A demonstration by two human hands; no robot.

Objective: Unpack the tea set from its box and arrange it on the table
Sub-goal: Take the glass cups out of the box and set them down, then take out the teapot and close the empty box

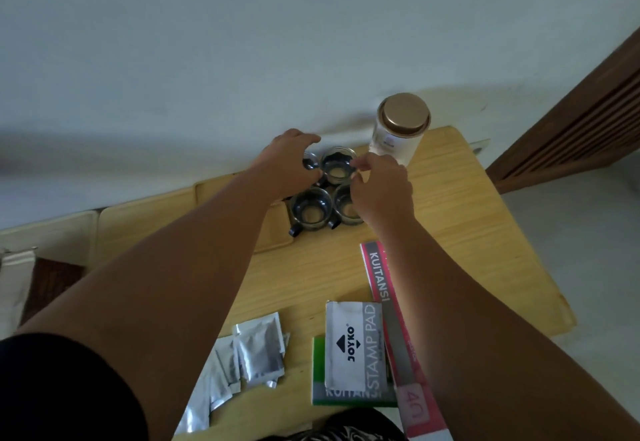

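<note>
Hands — left, right — flank far glass cup, fingertips at rim.

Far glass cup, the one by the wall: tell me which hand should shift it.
Probably the left hand: it wraps the far glass cup's side. The right hand only pinches its rim and covers another cup.

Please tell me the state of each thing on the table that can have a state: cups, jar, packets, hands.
Far cup: upright, empty, both hands at its rim.
Near left cup: upright, empty.
Near right cup: upright, partly hidden by right hand.
Jar: upright, lid on.
Foil packets: sealed, lying loose.
Left hand: on the far cup.
Right hand: fingertips pinching the rim.
</note>
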